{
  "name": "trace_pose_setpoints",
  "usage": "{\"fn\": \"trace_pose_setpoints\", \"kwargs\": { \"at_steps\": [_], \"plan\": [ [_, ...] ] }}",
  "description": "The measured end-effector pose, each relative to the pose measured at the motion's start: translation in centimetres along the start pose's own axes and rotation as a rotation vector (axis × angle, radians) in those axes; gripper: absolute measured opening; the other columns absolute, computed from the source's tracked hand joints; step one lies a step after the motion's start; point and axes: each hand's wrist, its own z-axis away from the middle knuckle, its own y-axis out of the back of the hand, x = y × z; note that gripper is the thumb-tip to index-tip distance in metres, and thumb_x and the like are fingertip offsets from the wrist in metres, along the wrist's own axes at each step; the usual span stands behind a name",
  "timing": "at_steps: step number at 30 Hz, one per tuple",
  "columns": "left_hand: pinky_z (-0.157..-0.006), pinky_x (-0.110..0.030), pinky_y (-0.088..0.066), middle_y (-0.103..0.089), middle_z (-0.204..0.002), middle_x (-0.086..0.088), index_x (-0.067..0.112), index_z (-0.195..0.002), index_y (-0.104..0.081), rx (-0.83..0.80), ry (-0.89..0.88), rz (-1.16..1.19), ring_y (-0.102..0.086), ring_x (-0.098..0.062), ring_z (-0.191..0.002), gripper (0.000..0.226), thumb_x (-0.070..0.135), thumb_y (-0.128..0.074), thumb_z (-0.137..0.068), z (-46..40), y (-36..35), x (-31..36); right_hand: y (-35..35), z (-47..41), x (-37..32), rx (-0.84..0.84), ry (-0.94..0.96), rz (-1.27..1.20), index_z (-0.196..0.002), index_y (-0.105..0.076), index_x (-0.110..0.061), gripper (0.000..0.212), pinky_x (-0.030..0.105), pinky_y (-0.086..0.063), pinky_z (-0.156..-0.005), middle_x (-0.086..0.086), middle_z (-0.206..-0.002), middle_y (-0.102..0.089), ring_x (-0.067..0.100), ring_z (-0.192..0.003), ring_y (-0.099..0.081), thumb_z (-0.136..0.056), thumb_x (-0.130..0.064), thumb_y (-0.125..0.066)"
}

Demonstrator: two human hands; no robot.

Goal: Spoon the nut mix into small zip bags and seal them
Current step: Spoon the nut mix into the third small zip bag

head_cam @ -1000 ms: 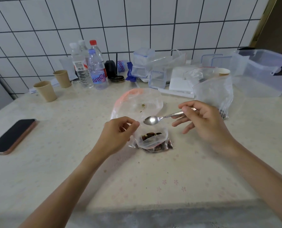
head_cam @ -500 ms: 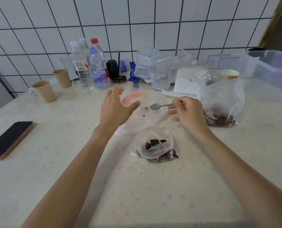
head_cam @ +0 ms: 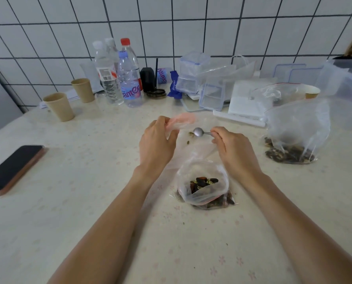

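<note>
The right hand [head_cam: 233, 149] covers the spoon [head_cam: 198, 132] handle; only the bowl and a short stretch of neck show. The zip edge of the empty bag [head_cam: 181, 121] in the left hand [head_cam: 156, 144] is motion-blurred. The phone [head_cam: 13, 169] runs off the left edge, the clear storage bin [head_cam: 347, 78] off the right. A second filled bag [head_cam: 218, 202] lies mostly hidden under the open one [head_cam: 201, 181]. Both forearms are cut off by the near edge.
</note>
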Motion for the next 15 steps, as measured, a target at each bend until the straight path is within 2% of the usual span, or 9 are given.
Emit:
{"fn": "trace_pose_setpoints", "kwargs": {
  "at_steps": [4, 8, 11, 15],
  "plan": [
    [-0.064, -0.022, -0.034, -0.07, -0.103, 0.002, 0.017, -0.114, -0.063, 0.03, -0.065, 0.056, -0.055, -0.011, -0.081, 0.018, 0.027, -0.065, -0.1, 0.01, 0.04, 0.0, -0.54, 0.02, 0.29, 0.005, -0.041, 0.01, -0.122, -0.067, -0.013, 0.031, 0.047, -0.056, -0.076, 0.007, -0.092, -0.077, 0.03, -0.087, -0.074, -0.11, -0.027, -0.042],
    [-0.07, -0.022, -0.035, -0.069, -0.105, 0.001, 0.015, -0.116, -0.064, 0.04, -0.115, 0.087, -0.056, -0.012, -0.084, 0.019, 0.02, -0.066, -0.098, 0.13, 0.07, 0.25, -0.88, -0.03, 0.49, 0.048, -0.109, -0.051, -0.123, -0.066, -0.014, 0.029, 0.046, -0.057, -0.078, -0.002, -0.111, -0.078, 0.024, -0.09, -0.075, -0.111, -0.026, -0.042],
    [-0.07, -0.022, -0.036, -0.068, -0.105, 0.002, 0.015, -0.117, -0.064, 0.052, -0.118, 0.093, -0.054, -0.011, -0.083, 0.019, 0.019, -0.065, -0.098, 0.16, 0.03, 0.3, -1.04, -0.06, 0.33, 0.034, -0.086, -0.015, -0.122, -0.064, -0.015, 0.029, 0.046, -0.056, -0.077, 0.001, -0.104, -0.078, 0.025, -0.086, -0.074, -0.111, -0.028, -0.04],
    [-0.065, -0.014, -0.033, -0.068, -0.105, 0.003, 0.015, -0.116, -0.064, 0.079, -0.104, 0.102, -0.053, -0.008, -0.083, 0.019, 0.017, -0.065, -0.098, -0.08, 0.12, 0.12, -0.83, -0.08, 0.32, 0.012, -0.028, 0.02, -0.122, -0.064, -0.016, 0.03, 0.047, -0.055, -0.073, 0.004, -0.095, -0.077, 0.028, -0.082, -0.074, -0.111, -0.028, -0.039]
  ]
}}
